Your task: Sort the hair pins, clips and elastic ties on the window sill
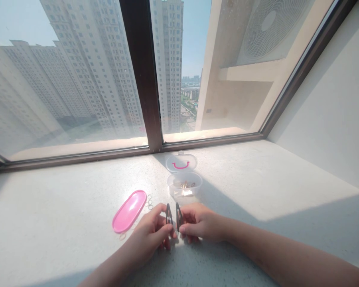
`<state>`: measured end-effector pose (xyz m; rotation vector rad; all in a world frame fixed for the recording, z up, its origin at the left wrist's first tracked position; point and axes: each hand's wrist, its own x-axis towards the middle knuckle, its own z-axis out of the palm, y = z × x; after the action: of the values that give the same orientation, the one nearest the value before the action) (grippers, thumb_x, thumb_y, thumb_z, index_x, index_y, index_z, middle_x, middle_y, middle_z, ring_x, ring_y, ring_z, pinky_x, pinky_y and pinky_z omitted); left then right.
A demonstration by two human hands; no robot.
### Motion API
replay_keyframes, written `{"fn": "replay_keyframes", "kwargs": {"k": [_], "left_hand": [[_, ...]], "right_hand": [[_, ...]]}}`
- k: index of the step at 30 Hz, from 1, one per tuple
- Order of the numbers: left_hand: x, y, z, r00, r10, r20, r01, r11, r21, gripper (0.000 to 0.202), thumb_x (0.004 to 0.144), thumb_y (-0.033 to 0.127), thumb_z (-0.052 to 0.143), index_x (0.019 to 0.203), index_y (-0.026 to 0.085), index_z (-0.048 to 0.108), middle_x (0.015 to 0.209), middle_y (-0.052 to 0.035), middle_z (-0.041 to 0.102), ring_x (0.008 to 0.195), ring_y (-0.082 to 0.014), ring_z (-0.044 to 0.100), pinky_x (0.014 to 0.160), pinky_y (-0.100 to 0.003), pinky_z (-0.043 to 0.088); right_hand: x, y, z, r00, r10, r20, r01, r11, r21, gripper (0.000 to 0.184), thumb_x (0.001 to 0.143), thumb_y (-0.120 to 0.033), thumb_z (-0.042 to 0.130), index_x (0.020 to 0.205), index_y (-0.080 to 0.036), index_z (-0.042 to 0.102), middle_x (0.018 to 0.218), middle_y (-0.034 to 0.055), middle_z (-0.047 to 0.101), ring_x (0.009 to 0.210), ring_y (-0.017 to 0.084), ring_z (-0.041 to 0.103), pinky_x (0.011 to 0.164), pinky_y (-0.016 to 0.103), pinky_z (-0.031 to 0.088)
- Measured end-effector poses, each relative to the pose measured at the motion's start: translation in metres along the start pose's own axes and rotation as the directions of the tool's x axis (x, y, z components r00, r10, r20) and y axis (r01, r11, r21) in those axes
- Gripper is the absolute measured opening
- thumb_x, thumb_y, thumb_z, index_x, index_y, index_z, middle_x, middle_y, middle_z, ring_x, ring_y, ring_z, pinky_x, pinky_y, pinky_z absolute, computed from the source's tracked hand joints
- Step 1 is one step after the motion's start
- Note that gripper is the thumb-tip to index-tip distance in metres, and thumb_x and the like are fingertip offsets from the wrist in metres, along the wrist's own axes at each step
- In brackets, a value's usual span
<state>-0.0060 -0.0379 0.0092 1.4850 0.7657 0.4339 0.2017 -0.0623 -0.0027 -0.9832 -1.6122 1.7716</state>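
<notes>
Between the fingertips of my left hand is a black snap hair clip, held upright. My right hand pinches a second black snap hair clip, also upright, just beside the first with a narrow gap between them. Both hands are low over the pale windowsill. Just beyond them stands a clear plastic box with several small gold-coloured pieces inside. Its lid, marked with a pink curved handle, lies opened back toward the window.
A pink oval tray lies left of my hands. Several small rings lie by its right edge, and a pale band by its near end. Behind the sill runs the dark window frame; a white wall bounds the right.
</notes>
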Motion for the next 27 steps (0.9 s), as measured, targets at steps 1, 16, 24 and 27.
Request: {"fn": "replay_keyframes", "kwargs": {"k": [1,16,24,27], "left_hand": [[0.0001,0.0003,0.0002,1.000,-0.002,0.000,0.002,1.000,-0.001,0.014,0.090,0.030,0.052,0.095,0.019,0.045,0.075,-0.0017,0.065,0.058,-0.0119,0.058,0.054,-0.023,0.042],[0.0009,0.0022,0.0002,1.000,-0.006,0.004,0.006,1.000,0.015,0.016,0.090,0.032,0.052,0.096,0.018,0.048,0.075,-0.0019,0.064,0.058,-0.0114,0.057,0.054,-0.023,0.042],[0.0014,0.0007,0.0002,1.000,0.007,-0.013,-0.007,1.000,0.028,0.015,0.090,0.032,0.051,0.095,0.018,0.048,0.076,-0.0015,0.065,0.057,-0.0121,0.058,0.054,-0.023,0.042],[0.0019,-0.0020,0.0008,0.998,0.013,-0.067,-0.004,0.992,0.124,0.015,0.091,0.033,0.049,0.092,0.019,0.050,0.070,-0.0005,0.064,0.055,-0.0129,0.057,0.052,-0.023,0.041]], "right_hand": [[0.0000,0.0000,0.0000,1.000,0.001,0.001,-0.001,1.000,-0.002,0.014,0.081,-0.017,0.055,0.094,-0.014,0.060,0.080,0.0009,0.061,0.057,0.008,0.055,0.049,0.017,0.043],[0.0001,0.0010,0.0004,1.000,0.000,-0.007,0.000,1.000,-0.012,0.015,0.081,-0.016,0.055,0.095,-0.014,0.060,0.081,0.0011,0.061,0.057,0.007,0.055,0.049,0.017,0.042],[-0.0016,-0.0012,0.0039,0.997,-0.073,-0.015,0.072,0.996,-0.055,0.011,0.083,-0.018,0.055,0.092,-0.015,0.061,0.079,0.0001,0.059,0.060,0.009,0.053,0.057,0.020,0.045],[-0.0030,-0.0011,0.0063,0.996,-0.067,-0.066,0.059,0.991,-0.120,0.009,0.085,-0.021,0.054,0.087,-0.014,0.059,0.069,-0.0016,0.056,0.057,0.009,0.053,0.055,0.021,0.044]]}}
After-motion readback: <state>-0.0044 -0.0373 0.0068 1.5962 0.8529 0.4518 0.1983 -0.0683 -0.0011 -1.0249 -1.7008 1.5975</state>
